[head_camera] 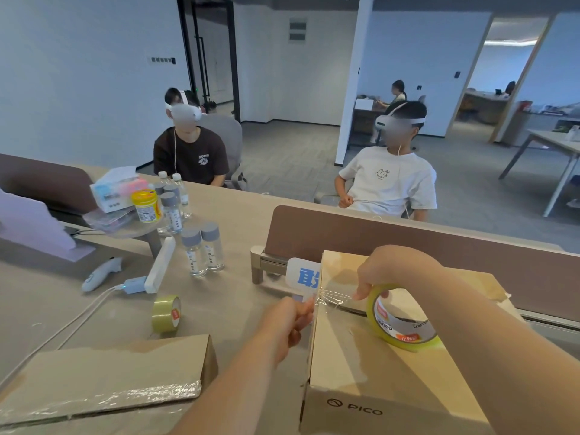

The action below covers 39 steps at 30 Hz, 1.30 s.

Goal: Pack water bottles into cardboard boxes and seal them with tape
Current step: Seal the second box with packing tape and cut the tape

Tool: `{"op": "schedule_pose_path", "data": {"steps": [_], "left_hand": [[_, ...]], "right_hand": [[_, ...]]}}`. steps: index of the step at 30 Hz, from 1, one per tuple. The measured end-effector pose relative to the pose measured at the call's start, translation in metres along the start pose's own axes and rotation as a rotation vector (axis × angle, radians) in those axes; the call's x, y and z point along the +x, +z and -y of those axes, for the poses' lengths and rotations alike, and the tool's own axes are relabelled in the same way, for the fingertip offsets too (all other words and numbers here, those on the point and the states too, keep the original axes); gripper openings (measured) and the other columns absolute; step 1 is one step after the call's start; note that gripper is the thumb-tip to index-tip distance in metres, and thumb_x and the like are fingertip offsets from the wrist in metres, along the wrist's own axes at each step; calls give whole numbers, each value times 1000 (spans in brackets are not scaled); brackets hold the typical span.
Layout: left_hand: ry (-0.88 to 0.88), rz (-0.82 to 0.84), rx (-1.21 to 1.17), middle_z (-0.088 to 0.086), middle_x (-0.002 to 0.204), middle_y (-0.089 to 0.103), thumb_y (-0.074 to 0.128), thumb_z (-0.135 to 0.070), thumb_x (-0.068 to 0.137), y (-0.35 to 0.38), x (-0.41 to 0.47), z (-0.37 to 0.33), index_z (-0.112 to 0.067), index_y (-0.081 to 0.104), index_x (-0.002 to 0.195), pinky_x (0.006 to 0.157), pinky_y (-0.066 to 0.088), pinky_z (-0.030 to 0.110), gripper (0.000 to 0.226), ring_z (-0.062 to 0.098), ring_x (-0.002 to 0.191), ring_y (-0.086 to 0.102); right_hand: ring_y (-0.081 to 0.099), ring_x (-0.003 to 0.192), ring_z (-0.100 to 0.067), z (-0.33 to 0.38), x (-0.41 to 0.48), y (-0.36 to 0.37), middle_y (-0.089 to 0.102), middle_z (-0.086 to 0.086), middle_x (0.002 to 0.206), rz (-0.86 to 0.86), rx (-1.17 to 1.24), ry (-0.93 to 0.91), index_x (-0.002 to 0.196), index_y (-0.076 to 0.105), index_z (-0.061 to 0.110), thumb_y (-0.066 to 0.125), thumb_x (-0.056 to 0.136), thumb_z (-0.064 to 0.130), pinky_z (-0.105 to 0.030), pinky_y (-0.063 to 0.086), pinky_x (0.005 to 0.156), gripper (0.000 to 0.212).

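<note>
Desk (238,221): tape roll (389,321) in right hand (386,271)

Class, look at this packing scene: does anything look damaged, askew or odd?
Yes. The tape strip between the left hand and the tape roll held by the right hand is bunched into twisted strands at the left edge of the PICO box, not lying flat.

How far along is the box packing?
Done: the left box is closed, with tape along its seam. In hand: the right hand holds the tape roll on the PICO box; the left hand pinches the tape end. Left: loose bottles stand on the desk.
</note>
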<state>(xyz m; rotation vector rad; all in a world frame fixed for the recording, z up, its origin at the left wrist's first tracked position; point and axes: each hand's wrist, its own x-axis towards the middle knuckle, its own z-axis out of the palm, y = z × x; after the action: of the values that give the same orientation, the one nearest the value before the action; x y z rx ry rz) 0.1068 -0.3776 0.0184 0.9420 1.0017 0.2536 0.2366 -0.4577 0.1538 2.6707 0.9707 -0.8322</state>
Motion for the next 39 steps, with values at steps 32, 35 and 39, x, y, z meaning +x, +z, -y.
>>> {"op": "schedule_pose_path", "data": {"steps": [32, 35, 39], "left_hand": [[-103, 20, 149, -10, 37, 34, 40, -10, 76, 3, 13, -1, -24, 60, 72, 42, 19, 18, 25, 8, 40, 20], [-83, 43, 192, -10, 36, 34, 33, -11, 78, 6, 7, -4, -26, 61, 82, 43, 19, 19, 32, 10, 38, 19], [-80, -6, 215, -3, 50, 43, 42, -19, 71, 9, 10, -3, -23, 60, 73, 52, 31, 20, 19, 12, 47, 35]], "right_hand": [[64, 79, -19, -1, 28, 11, 69, -1, 79, -156, -60, -30, 63, 59, 16, 67, 76, 33, -32, 49, 75, 23], [64, 77, -18, -2, 28, 11, 69, 0, 77, -156, -45, -34, 64, 60, 16, 67, 76, 33, -32, 49, 74, 22], [65, 78, -18, -2, 29, 11, 69, -1, 78, -159, -46, -43, 64, 60, 16, 67, 75, 32, -33, 51, 78, 21]]}}
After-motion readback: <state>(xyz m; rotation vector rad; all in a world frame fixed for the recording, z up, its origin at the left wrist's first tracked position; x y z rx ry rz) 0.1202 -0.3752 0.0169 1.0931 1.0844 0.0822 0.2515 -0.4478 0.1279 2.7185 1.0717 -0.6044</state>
